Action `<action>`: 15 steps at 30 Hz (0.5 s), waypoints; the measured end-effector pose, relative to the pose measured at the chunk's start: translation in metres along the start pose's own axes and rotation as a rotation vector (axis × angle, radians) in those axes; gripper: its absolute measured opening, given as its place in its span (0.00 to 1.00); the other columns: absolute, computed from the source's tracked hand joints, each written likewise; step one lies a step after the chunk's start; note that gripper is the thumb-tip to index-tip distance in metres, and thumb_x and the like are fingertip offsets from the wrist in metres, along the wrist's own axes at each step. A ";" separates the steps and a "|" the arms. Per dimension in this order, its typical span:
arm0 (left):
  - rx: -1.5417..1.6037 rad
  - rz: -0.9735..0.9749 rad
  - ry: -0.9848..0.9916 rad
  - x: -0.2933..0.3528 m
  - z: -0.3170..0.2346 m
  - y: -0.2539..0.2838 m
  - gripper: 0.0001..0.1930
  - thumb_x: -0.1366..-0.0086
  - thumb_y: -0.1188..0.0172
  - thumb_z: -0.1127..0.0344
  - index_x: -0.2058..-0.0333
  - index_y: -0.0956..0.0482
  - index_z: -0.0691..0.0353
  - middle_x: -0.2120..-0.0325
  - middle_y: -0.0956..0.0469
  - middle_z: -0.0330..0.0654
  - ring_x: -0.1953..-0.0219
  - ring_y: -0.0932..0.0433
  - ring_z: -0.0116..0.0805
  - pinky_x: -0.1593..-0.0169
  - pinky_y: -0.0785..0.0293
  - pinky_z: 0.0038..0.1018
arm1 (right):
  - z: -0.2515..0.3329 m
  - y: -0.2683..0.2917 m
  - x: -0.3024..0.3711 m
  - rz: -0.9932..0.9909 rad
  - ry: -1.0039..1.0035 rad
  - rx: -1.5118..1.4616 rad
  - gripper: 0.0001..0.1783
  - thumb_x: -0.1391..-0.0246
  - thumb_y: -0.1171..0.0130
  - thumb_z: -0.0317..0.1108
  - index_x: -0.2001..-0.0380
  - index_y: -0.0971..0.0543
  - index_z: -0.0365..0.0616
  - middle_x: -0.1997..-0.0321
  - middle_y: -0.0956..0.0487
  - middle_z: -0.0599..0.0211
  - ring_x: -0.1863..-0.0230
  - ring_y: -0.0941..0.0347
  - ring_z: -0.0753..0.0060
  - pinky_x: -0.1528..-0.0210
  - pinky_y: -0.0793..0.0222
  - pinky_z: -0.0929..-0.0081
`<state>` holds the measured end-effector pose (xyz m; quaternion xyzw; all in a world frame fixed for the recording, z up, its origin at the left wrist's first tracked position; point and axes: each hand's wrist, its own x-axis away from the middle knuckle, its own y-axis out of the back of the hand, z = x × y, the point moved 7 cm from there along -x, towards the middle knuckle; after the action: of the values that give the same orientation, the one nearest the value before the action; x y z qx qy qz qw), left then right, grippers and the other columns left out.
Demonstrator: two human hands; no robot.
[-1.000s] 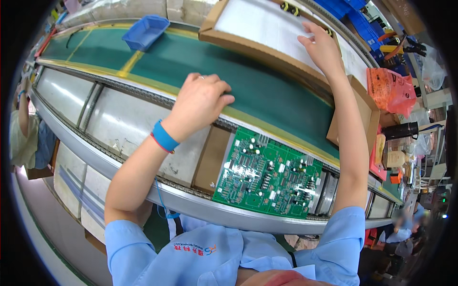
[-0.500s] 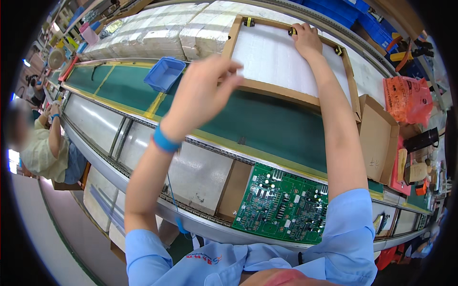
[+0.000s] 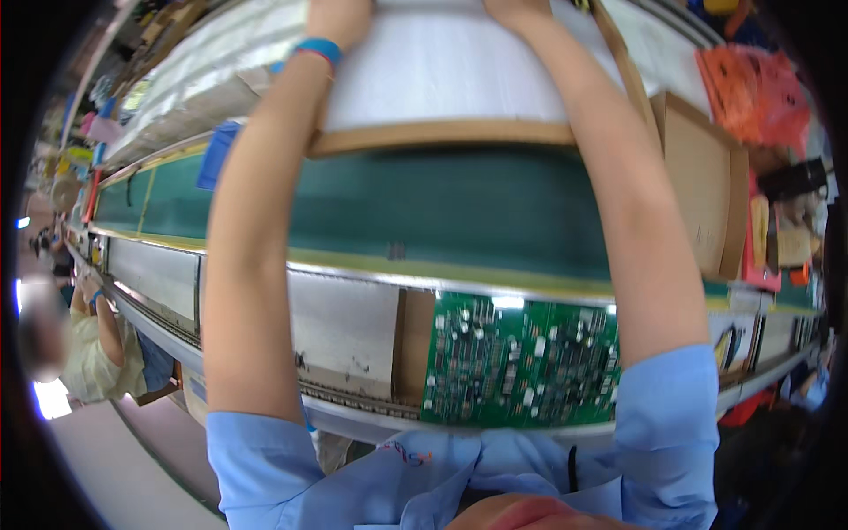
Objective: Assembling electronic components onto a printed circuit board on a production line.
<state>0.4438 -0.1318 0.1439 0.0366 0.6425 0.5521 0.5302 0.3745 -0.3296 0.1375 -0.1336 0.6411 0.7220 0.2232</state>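
L grip [image 3: 340,21] now fwd at tray [image 3: 450,133] L edge, R grip [image 3: 521,9] far side; spread/pinch unclear

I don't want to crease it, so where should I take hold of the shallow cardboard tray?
Probably by its two side walls, one hand coming from the left, one from the right. The tray has raised edges around a broad white lining, so the walls give fingers something to grip. The right wall shows; the left forearm hides much of the left.

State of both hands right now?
Left hand: cut off by the frame near the cardboard tray; can't tell.
Right hand: also cut off at the top; can't tell.
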 end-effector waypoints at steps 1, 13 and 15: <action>-0.010 0.068 0.008 -0.006 -0.005 0.004 0.10 0.40 0.45 0.71 0.60 0.23 0.62 0.59 0.25 0.51 0.57 0.24 0.52 0.48 0.34 0.45 | -0.003 0.007 0.007 -0.010 0.014 0.016 0.19 0.40 0.46 0.43 0.50 0.28 0.46 0.46 0.26 0.54 0.52 0.25 0.49 0.51 0.29 0.57; 0.206 0.134 0.052 -0.013 0.019 -0.002 0.08 0.35 0.48 0.71 0.63 0.24 0.70 0.62 0.25 0.58 0.57 0.24 0.54 0.52 0.27 0.46 | 0.010 0.105 0.038 -0.325 -0.023 -0.489 0.21 0.40 0.44 0.44 0.57 0.26 0.35 0.61 0.20 0.52 0.56 0.23 0.52 0.53 0.29 0.62; 0.118 0.250 -0.146 -0.022 0.004 0.007 0.12 0.31 0.51 0.69 0.63 0.26 0.76 0.59 0.27 0.63 0.56 0.25 0.57 0.50 0.27 0.51 | 0.033 0.144 0.085 -0.132 -0.037 -0.654 0.19 0.40 0.42 0.42 0.62 0.23 0.32 0.68 0.21 0.60 0.62 0.24 0.68 0.59 0.30 0.71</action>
<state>0.4527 -0.1401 0.1639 0.1871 0.6241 0.5709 0.4995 0.2331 -0.2959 0.2260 -0.2264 0.3611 0.8758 0.2264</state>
